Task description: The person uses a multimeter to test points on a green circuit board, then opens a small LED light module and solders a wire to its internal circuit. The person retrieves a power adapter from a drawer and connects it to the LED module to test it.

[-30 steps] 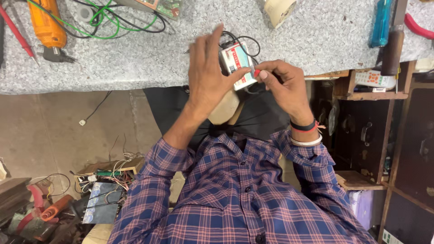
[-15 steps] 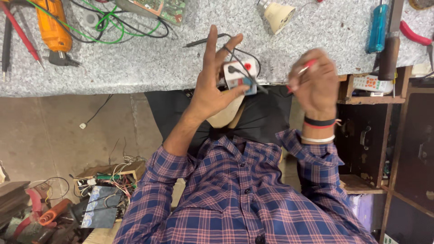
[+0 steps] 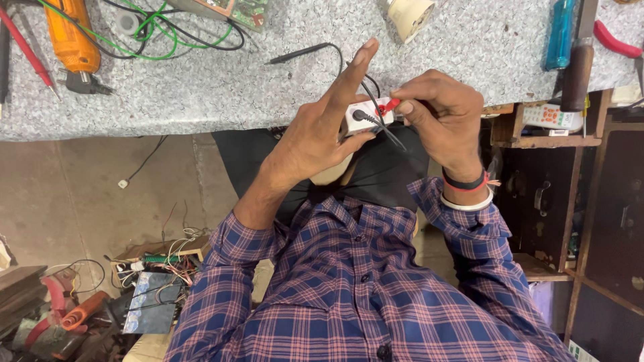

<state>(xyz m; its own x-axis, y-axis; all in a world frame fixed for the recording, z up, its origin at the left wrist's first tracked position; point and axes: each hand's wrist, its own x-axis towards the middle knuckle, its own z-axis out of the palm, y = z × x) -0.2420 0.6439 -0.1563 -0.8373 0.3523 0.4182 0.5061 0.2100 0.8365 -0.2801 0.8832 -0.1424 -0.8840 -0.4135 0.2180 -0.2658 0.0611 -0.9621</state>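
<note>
A person in a blue and red plaid shirt (image 3: pixel 376 281) sits at a speckled grey workbench (image 3: pixel 201 87), seen from above, with both forearms raised toward its near edge.

The left hand (image 3: pixel 322 137) is held just below the bench edge, wrist bent. Its index finger points straight out over the bench top, while the thumb and the other fingers curl around a small white box-shaped device (image 3: pixel 365 115), gripping it from underneath. The right hand (image 3: pixel 436 114) sits just to the right of the device, fingers drawn in narrow, with thumb and forefinger pinched on a small red plug (image 3: pixel 389 104) that touches the device's top right corner. The right wrist wears a dark band and a white bangle.

The device is white with a small red patch near the plug and a black plug set in its face. A thin black lead (image 3: pixel 315 50) runs from the device up across the bench top, and another black strand trails down to the lower right of it.

Far left of the device on the bench lie an orange tool (image 3: pixel 67 37) and green wires (image 3: pixel 154 30). Above the device, near the bench's far edge, sits a cream round socket (image 3: pixel 410 15). Well to the right of the device are a blue lighter-shaped item (image 3: pixel 559 33) and a wooden-handled tool (image 3: pixel 578 67).
</note>
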